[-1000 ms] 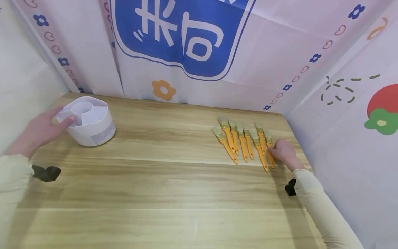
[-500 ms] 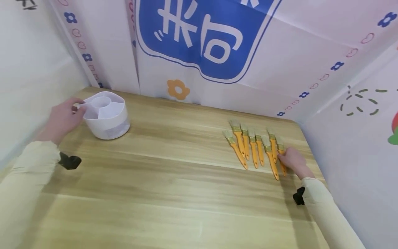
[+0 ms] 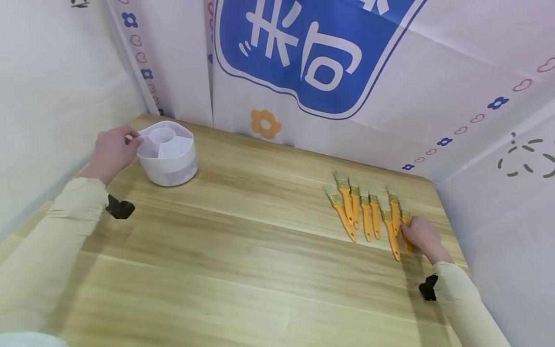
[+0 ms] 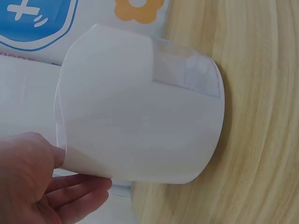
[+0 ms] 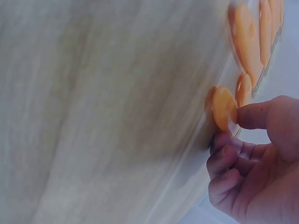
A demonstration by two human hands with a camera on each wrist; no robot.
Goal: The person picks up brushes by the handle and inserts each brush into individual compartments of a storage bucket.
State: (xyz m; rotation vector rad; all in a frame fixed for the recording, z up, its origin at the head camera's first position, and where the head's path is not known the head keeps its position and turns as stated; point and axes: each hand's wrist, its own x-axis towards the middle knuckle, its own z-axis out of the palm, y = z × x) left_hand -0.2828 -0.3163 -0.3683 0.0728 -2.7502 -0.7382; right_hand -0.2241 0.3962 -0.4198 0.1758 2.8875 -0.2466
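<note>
A round white divided organizer (image 3: 153, 168) stands upright at the back left of the wooden table. My left hand (image 3: 114, 152) pinches its rim at the left side. In the left wrist view, the thumb of the left hand (image 4: 28, 182) goes over the rim and the fingers lie against the outer wall of the organizer (image 4: 117, 107). At the right, my right hand (image 3: 425, 237) pinches the rightmost paintbrush (image 3: 407, 246), which has an orange handle and pale bristles. The right wrist view shows thumb and fingertips of the right hand (image 5: 261, 177) on that paintbrush's handle (image 5: 224, 107).
Several more orange-handled paintbrushes (image 3: 345, 218) lie fanned out left of the right hand. Printed white sheets (image 3: 234, 106) wall in the table (image 3: 243, 270) at the back and both sides. A pale rounded edge (image 3: 30, 340) shows at the bottom left.
My left hand has changed from spread over the organizer's rim to a pinch at its left side. The head view has shifted; organizer, brushes and right hand look unmoved on the table.
</note>
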